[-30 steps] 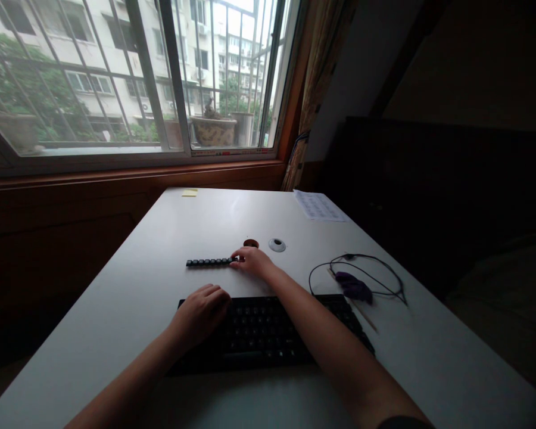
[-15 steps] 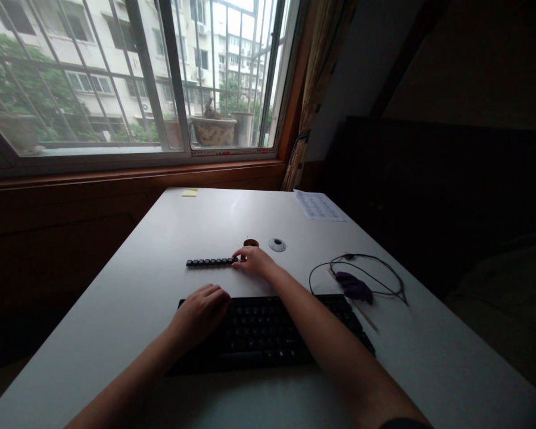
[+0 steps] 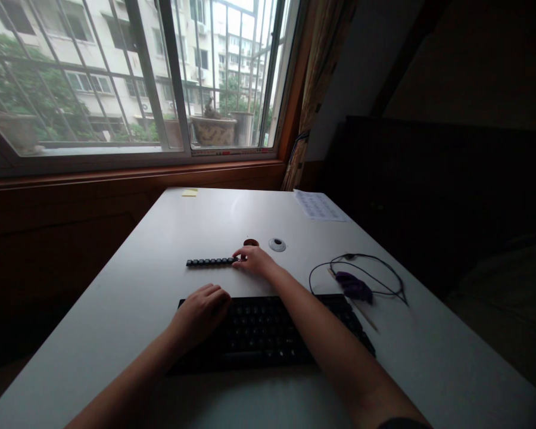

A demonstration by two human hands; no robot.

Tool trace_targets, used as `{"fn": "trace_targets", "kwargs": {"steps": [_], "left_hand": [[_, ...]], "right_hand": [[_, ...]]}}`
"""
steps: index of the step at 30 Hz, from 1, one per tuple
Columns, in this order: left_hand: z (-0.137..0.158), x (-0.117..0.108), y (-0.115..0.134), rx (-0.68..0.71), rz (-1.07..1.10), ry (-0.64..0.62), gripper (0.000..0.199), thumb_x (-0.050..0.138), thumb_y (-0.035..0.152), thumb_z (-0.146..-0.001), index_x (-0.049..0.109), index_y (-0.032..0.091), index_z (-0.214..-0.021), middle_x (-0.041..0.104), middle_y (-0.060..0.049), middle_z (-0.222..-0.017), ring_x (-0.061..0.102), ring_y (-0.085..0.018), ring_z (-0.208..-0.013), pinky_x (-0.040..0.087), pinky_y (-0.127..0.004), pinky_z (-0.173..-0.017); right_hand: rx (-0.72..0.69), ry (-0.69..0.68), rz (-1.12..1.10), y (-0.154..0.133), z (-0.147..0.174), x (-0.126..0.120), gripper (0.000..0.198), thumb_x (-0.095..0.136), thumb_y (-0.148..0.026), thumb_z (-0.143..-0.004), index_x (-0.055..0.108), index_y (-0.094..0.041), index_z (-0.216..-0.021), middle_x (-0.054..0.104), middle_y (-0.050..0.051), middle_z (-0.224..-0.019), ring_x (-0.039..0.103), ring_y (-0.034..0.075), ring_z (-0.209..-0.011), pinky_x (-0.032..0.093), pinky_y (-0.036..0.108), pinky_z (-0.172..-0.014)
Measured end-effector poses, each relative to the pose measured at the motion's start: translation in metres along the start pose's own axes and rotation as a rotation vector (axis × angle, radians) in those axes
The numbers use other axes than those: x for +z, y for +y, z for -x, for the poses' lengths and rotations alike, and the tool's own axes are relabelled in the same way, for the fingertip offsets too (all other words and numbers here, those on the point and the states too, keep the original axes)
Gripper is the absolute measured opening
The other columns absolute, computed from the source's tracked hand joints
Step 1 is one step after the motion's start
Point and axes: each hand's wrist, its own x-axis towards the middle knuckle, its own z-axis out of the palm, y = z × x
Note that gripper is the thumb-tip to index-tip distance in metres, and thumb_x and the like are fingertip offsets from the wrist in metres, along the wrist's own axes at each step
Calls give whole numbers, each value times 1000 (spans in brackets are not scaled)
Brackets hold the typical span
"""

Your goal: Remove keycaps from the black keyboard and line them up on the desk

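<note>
A black keyboard (image 3: 261, 325) lies across the near part of the white desk. My left hand (image 3: 204, 310) rests on its upper left part with the fingers curled in; what they hold, if anything, is hidden. Beyond the keyboard, a straight row of black keycaps (image 3: 209, 262) runs left to right. My right hand (image 3: 253, 260) reaches over the keyboard to the right end of this row. Its thumb and fingers are closed in a pinch on a keycap (image 3: 236, 259), mostly covered by the fingertips.
Behind my right hand are a brown round opening (image 3: 251, 242) and a grey ring-shaped cover (image 3: 277, 244). Right of the keyboard lie a black cable (image 3: 395, 277), a purple cloth (image 3: 354, 286) and a thin stick (image 3: 365, 316). Printed paper (image 3: 320, 207) and yellow notes (image 3: 190, 193) lie at the far edge.
</note>
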Motion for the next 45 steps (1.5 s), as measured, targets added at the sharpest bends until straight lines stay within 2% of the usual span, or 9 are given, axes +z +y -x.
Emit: {"fn": "trace_targets", "kwargs": {"steps": [17,26,29,31,34,38,41,45], "left_hand": [[0,-1,1,15,-7,12,10,51,14,-92,59,20,-89,62,-3,-84,57,-19,-79,46,-30,-71],[0,1,-1,18,-14,14,11,51,13,-91,60,20,-90,63,-3,-84,58,-19,-79,46,-30,-71],[0,0,-1,22,-12,17,11,52,13,-90,60,20,-89,63,-3,-84,58,-18,-79,46,-29,-70],[0,-1,0,26,-19,25,11,52,13,-90,60,20,-89,63,-3,-83,58,-18,-78,47,-29,-70],[-1,-2,2,35,-34,34,11,52,15,-91,61,19,-88,64,-3,-83,59,-18,-77,47,-29,-69],[-2,-2,2,52,-49,39,12,51,17,-93,61,19,-87,64,-4,-81,59,-18,-76,47,-29,-69],[-1,-1,0,63,-55,40,11,51,18,-93,61,20,-89,64,-4,-82,59,-18,-77,48,-29,-69],[1,-1,-2,64,-58,17,10,52,16,-92,60,20,-91,64,-3,-84,59,-18,-78,48,-29,-69]], "right_hand": [[-6,10,-22,3,2,0,24,77,-31,-78,75,-23,-100,66,3,-91,61,14,-79,46,25,-75],[-21,17,-66,1,3,-5,35,81,-33,-73,73,-19,-104,66,2,-81,60,13,-74,45,24,-72],[-9,57,-83,0,5,-14,27,79,-33,-75,73,-17,-96,65,1,-79,58,12,-71,43,23,-69],[1,99,-88,-3,9,-25,19,72,-34,-82,72,-17,-90,65,2,-80,57,12,-71,43,23,-68],[21,168,-165,-15,20,-46,31,55,-39,-94,69,-16,-81,63,2,-73,55,12,-67,42,23,-64],[110,247,-508,-41,50,-70,50,37,-56,-97,64,-16,-83,59,1,-66,53,12,-57,43,24,-55],[126,251,-613,-55,77,-74,54,37,-61,-96,63,-16,-79,63,4,-72,59,14,-67,48,27,-64],[171,327,-552,-61,106,-64,54,36,-61,-96,61,-18,-75,63,3,-73,58,15,-69,46,27,-67]]}}
